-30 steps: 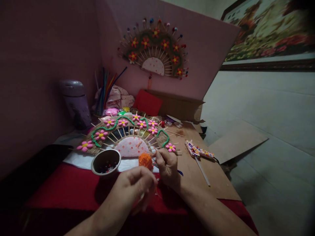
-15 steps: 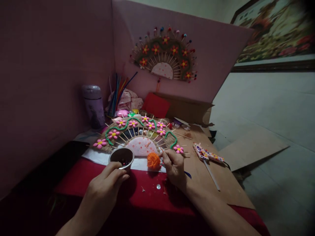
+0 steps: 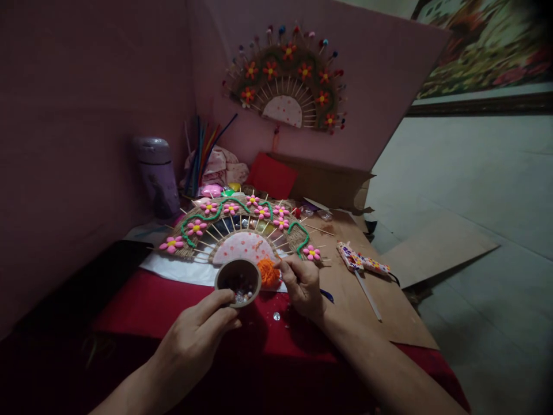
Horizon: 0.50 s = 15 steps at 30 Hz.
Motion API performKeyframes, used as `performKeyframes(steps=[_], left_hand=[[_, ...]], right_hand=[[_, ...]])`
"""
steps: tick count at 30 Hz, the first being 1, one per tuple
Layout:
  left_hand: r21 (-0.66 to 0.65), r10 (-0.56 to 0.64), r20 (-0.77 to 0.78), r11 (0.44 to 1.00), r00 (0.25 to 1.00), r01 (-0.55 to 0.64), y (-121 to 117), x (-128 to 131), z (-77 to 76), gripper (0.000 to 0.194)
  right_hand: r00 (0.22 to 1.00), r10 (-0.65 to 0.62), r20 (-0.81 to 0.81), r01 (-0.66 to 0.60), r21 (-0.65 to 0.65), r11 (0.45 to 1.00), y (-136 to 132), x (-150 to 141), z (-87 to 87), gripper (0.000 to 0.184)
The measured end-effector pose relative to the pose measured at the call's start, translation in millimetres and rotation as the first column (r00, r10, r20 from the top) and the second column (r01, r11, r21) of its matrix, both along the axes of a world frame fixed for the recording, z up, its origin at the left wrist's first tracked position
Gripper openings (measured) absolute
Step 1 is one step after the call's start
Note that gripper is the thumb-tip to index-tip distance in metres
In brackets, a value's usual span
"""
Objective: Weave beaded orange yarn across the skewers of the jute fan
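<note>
My left hand [image 3: 196,331] grips a small round cup [image 3: 233,270] by its rim and tilts it toward me; several shiny beads [image 3: 244,296] lie inside. Close beside it, my right hand [image 3: 305,288] pinches a strand of orange yarn, mostly hidden by the fingers. The orange yarn ball [image 3: 268,275] rests between cup and right hand. Just behind both hands lies a half-round stick fan [image 3: 298,233] wrapped in twine, with pink flowers, green wavy trim and a white, red-dotted centre [image 3: 235,248]. A clear gem [image 3: 276,316] sits on the red cloth [image 3: 173,308].
On the right, a glue gun [image 3: 363,262] in patterned covering lies on cardboard [image 3: 393,311]. A purple bottle [image 3: 158,178] and pipe cleaners [image 3: 205,150] stand at back left. A finished-looking fan [image 3: 285,86] hangs on the pink panel [image 3: 380,69]. A dark flat object [image 3: 108,265] lies left.
My left hand has brought the cup rightward, close to the yarn ball, and tipped it so the beads show more. My right hand keeps its pinch. The whole view has shifted slightly.
</note>
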State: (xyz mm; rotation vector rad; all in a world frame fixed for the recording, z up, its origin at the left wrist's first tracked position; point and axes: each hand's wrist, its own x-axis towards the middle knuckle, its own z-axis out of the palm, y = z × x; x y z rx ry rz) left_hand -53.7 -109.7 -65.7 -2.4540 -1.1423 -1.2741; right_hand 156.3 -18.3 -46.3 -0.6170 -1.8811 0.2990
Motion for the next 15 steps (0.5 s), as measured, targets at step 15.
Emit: performKeyframes(steps=[15], left_hand=[[-0.155,-0.082,0.087,0.983,0.993,0.095,-19,-1,-3.4,0.022]], right_hand=[[0.895,0.341,0.288,-0.410,0.226,0.884,-8,-6,-4.8,0.021]])
